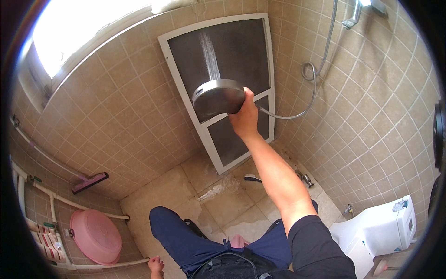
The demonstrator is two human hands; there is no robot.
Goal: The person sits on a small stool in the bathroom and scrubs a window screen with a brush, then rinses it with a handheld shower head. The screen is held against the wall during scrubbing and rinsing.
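My right hand [245, 117] is closed around a dark grey shower head [219, 97], raised in front of me. A narrow white spray [210, 57] runs from its top edge across a white-framed screen panel [237, 45], which leans upright in the tiled corner. From my grip a metal shower hose [296, 117] loops to the right wall. Low at the left, my left hand [156, 266] has curled fingers beside the end of a white pipe [136, 261]; whether it grips the pipe is unclear. A scrub brush [252, 178] lies on the floor near the panel.
Wet floor tiles [226, 205] show before my knees. At left are a pink basin [97, 237] against white pipes and a pink squeegee [90, 183]. A white toilet [376, 226] stands at right, near a metal tap [307, 181]. A shower bracket [352, 19] is on the right wall.
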